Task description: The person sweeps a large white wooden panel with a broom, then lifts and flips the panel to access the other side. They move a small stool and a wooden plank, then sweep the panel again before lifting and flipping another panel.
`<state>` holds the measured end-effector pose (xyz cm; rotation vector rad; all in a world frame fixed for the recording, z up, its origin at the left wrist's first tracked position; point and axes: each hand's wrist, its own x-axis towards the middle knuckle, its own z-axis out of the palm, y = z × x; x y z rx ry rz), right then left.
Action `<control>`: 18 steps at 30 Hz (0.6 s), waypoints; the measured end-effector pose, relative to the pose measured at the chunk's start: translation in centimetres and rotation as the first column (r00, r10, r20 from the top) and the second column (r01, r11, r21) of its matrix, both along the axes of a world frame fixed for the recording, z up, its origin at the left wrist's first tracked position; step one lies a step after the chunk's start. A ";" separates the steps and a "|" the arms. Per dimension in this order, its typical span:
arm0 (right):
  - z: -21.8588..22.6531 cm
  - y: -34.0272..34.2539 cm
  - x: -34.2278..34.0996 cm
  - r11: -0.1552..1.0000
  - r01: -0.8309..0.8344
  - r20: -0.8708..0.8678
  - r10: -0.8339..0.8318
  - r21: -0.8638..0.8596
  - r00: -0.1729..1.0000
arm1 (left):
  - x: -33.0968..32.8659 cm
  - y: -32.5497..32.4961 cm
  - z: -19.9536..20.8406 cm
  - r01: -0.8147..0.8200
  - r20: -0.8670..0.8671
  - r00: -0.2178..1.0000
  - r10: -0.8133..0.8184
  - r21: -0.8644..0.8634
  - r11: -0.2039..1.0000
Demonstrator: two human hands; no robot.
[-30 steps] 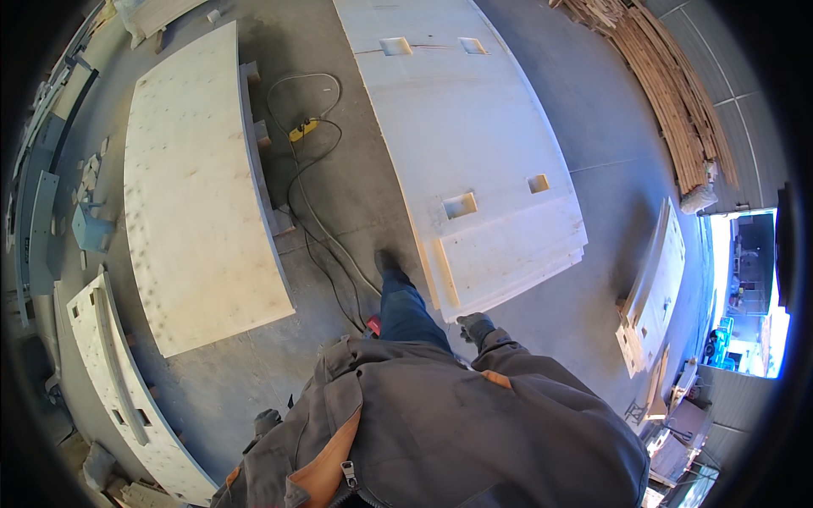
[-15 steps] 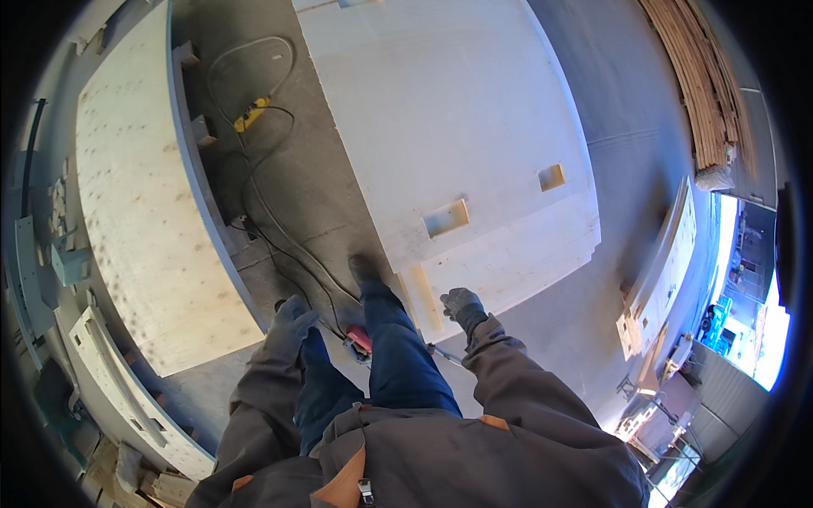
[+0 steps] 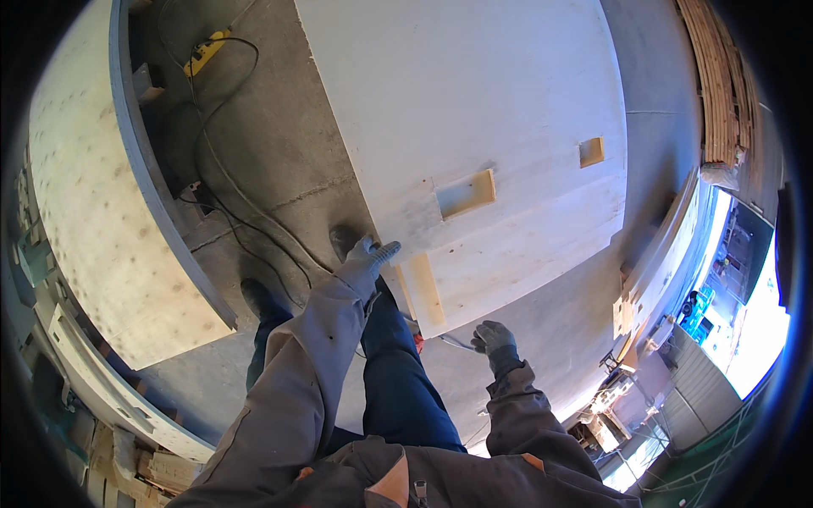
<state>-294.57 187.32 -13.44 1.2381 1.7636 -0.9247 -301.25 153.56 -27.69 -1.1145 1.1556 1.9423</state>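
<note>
A large pale board (image 3: 474, 93) lies ahead of me, with two rectangular cutouts and a long recess at its near left corner. My left hand (image 3: 373, 256), in a grey glove, reaches to that board's left edge by the corner, fingers stretched out and holding nothing. Whether it touches the edge I cannot tell. Off the board's near edge, my gloved right hand (image 3: 494, 342) hangs over the floor with loosely bent fingers and nothing in it. Part of a red object (image 3: 418, 341) shows beside my leg, mostly hidden.
A second, spotted board (image 3: 93, 186) stands raised at the left. Between the boards, a cable (image 3: 222, 165) and a yellow power strip (image 3: 206, 52) lie on the concrete floor. Stacked timber (image 3: 707, 85) is at the far right, with another panel (image 3: 656, 254) below it.
My left hand has moved right and forward, from beside my leg to the board's edge. My right hand has drawn back off the board. The view has shifted with my body.
</note>
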 end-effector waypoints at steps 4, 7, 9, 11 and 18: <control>-1.7 -1.4 -1.0 1.000 -0.021 -0.045 0.020 -0.021 0.999 | 0.3 2.9 -6.2 -0.261 -0.058 0.963 0.264 0.055 0.964; -2.7 -2.7 -1.7 0.999 -0.024 -0.069 0.023 -0.021 0.997 | -0.3 2.7 -6.0 -0.192 0.047 0.980 0.193 -0.011 0.981; -3.1 -3.5 -2.5 0.999 -0.022 -0.077 0.020 -0.026 0.997 | -0.3 2.6 -5.7 -0.155 0.043 0.987 0.157 -0.034 0.987; -3.3 -4.5 -3.8 0.998 -0.063 -0.125 0.062 0.000 0.990 | 0.3 2.6 -5.2 -0.173 -0.034 0.985 0.172 -0.052 0.983; -1.9 -4.5 -11.1 0.661 -0.463 -0.337 0.723 0.591 0.603 | 3.2 -6.8 0.6 -0.338 -0.039 0.941 0.337 -0.026 0.941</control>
